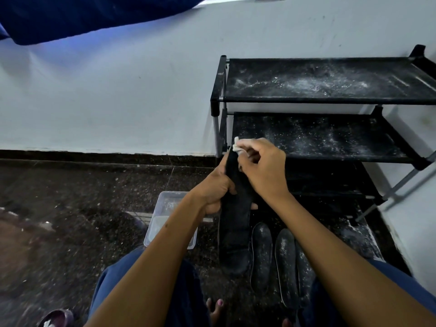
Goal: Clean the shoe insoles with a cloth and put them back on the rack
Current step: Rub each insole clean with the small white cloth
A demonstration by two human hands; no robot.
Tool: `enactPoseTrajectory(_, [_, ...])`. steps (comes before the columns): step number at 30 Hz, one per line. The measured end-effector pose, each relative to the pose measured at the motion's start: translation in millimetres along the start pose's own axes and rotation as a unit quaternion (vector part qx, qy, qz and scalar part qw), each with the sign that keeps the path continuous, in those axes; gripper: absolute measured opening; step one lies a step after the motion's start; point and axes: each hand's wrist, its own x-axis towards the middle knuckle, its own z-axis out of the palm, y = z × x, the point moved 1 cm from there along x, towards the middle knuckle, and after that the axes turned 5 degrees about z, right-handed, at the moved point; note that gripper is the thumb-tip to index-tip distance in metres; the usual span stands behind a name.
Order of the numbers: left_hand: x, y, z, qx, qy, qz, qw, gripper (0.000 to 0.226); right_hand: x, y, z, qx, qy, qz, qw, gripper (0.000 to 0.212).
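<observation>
Head view: left hand (213, 187) gripping insole (234, 223), right hand (262, 166) pinching cloth (238, 146) at its tip.

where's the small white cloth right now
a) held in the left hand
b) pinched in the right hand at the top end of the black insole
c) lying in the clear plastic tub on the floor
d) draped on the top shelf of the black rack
b: the small white cloth is pinched by the right hand at the upper end of the long black insole, which the left hand grips.
</observation>
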Motion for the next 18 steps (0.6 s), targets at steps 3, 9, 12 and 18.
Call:
enactPoseTrajectory(3, [-1.6,1.9,0.6,0.028,0.024,0.010,0.999,0.063,-6.6,-9.2,6.9,0.004,-0.062,-0.056,0.996,0.023])
enactPoseTrajectory(9, [-6.4,2.9,1.9,0.059,0.008,-0.007,0.998,0.081,-2.2,-7.5,3.5,-0.101,-0.048,-0.095,0.989,0.025])
enactPoseTrajectory(12, [-4.7,1.5,0.1,0.058,-0.023,-0.012,0.998,0.096,3.5,-1.9,0.2,-0.138,-0.007,-0.045,0.989,0.024])
enactPoseTrajectory(18, [-1.5,-0.6,-3.1,0.004,-0.013,-0.009,1.000,0.094,-2.2,1.0,3.8,-0.121,-0.021,-0.040,0.992,0.025])
